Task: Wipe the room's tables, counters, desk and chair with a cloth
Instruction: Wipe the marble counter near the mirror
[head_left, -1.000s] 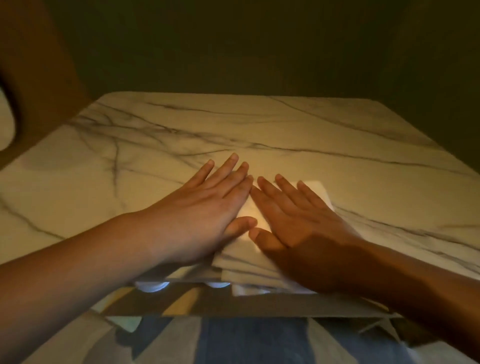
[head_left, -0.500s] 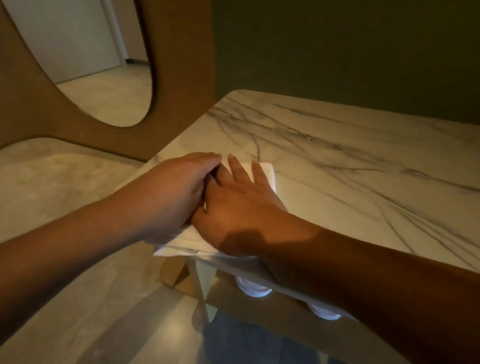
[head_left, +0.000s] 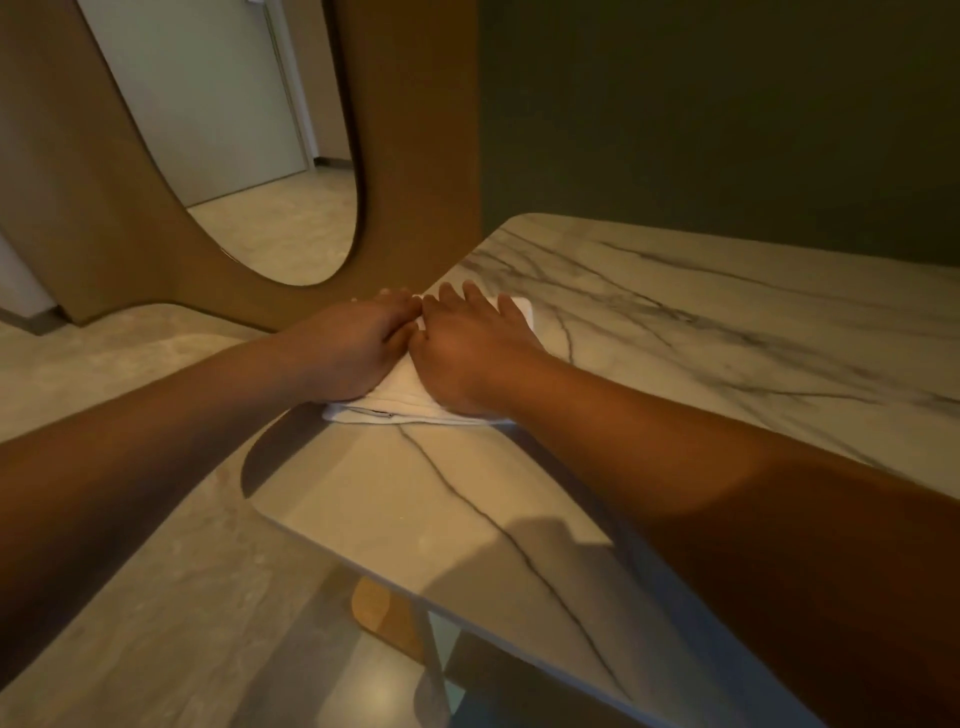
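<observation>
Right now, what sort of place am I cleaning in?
Probably a hotel room or furnished flat: a marble-look table against a dark wall, a wooden panel with an oval cut-out, and a pale door beyond.

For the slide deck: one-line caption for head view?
Both hands, left hand and right hand, press folded white cloth on veined marble table.

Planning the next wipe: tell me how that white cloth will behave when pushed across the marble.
The folded white cloth looks soft, so probably floppy. It likely slides easily on the glossy marble table. Its layers may shift unless both hands keep pressing.
</observation>
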